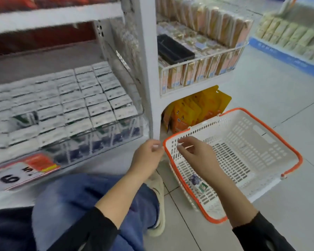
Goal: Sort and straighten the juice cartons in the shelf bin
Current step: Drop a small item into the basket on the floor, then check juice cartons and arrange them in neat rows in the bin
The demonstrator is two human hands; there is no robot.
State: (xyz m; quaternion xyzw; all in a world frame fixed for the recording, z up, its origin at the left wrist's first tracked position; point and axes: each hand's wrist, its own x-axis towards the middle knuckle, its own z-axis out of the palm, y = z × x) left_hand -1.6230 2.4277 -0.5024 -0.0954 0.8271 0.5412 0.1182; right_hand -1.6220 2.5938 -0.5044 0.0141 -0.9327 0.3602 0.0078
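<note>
Both forearms reach up from the bottom of the frame in black sleeves, meeting just below the centre. The left hand [149, 153] hangs in front of the shelf's lower edge with fingers loosely curled, its grip holding nothing. The right hand [194, 153] hovers over the near corner of the white basket [257, 147] with its orange rim, fingers bent downward and slightly spread; whether anything small is pinched there cannot be told through the blur. One small carton [198, 182] lies flat on the basket floor, partly hidden by the right wrist. The juice cartons [65, 105] fill the clear shelf bin [116, 136] at centre left, packed upright in tight rows, too many and too blurred to count. One price tag [20, 171] sits at lower left.
</note>
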